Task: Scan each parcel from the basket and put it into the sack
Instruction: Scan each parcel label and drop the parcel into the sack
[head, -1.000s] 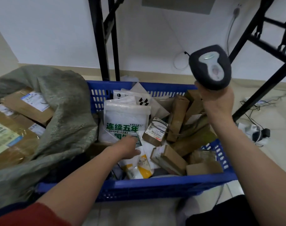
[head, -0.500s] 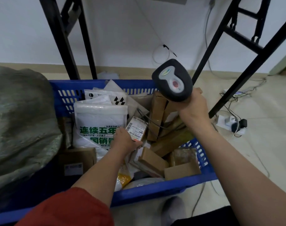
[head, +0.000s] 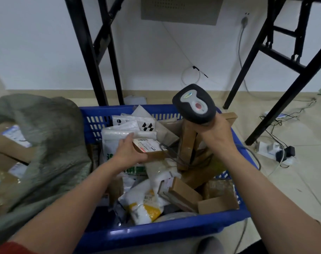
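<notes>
1. Gripping a small brown cardboard parcel with a white printed label (head: 149,147), the left hand (head: 127,153) holds it over the middle of the blue slotted plastic basket (head: 156,233), with the thumb on the near edge and the label facing up.
2. The right hand (head: 215,133) is closed around the handle of a black handheld barcode scanner with a grey top panel and a red button (head: 194,105). It holds the scanner over the far right part of the basket, just beside the lifted parcel.
3. The two hands are apart, each clamped on its own thing.
4. The basket sits on the floor, heaped with parcels: a white plastic mailer with green print (head: 112,140) under the left hand, a white and yellow plastic bag (head: 143,206) near the front wall, and flat brown cardboard boxes (head: 185,195) to the right.
5. A grey-green woven sack (head: 50,136) lies touching the basket's left side, with brown labelled parcels (head: 13,136) showing in its mouth.
6. Black metal table legs (head: 90,61) stand behind the basket, and a white power strip (head: 271,148) lies on the tiles to the right.
</notes>
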